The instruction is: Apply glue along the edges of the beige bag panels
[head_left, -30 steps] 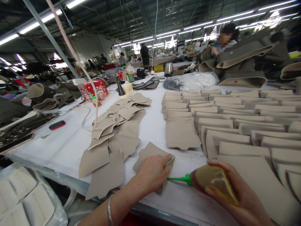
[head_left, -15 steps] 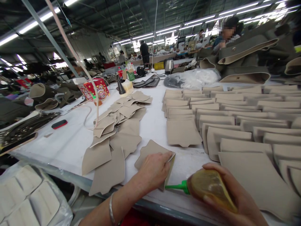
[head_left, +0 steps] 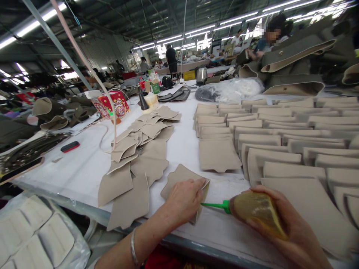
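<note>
My left hand lies on a beige cut fabric piece at the near edge of the white table, fingers pinching its right edge up. My right hand is wrapped round a yellowish squeeze bottle of glue. Its green nozzle points left and its tip touches the lifted edge of the piece beside my left fingers.
A loose heap of beige pieces lies left of my hands. Overlapping rows of beige pieces cover the right side. A red box, a kettle, a plastic bag and olive bags stand farther back. People work behind.
The bottle's nozzle has slid a little along the lifted edge of the piece. Both hands have stayed in place; the view has shifted slightly.
</note>
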Motion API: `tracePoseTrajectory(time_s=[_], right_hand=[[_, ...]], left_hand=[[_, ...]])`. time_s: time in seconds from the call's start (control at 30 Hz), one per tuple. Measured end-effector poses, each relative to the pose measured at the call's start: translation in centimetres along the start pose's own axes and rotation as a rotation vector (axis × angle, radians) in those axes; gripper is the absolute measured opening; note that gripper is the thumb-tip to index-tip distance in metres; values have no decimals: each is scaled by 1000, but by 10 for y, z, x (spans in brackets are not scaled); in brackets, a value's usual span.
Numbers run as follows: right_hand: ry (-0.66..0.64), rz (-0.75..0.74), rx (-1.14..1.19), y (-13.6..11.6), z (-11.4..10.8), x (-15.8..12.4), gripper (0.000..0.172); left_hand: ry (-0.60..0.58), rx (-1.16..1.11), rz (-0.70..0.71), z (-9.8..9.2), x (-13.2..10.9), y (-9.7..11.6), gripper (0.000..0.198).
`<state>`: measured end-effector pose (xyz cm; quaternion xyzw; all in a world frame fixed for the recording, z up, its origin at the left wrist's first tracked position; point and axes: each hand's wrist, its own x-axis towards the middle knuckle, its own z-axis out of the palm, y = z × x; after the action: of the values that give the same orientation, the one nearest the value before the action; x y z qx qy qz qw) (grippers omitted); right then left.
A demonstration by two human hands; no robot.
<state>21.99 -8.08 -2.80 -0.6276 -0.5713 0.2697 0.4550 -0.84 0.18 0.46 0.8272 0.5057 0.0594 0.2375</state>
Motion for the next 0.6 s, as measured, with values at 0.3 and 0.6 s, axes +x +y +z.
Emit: tracePoseTrajectory(time_s=[0.3,0.6], right_hand=[[-68,-117,16,22,-3,10,49],[-57,-197,-38,21,-6,19,45]], left_hand=[[0,-2,9,1,2,1,45],[-21,-15,0,0,4,1,43]])
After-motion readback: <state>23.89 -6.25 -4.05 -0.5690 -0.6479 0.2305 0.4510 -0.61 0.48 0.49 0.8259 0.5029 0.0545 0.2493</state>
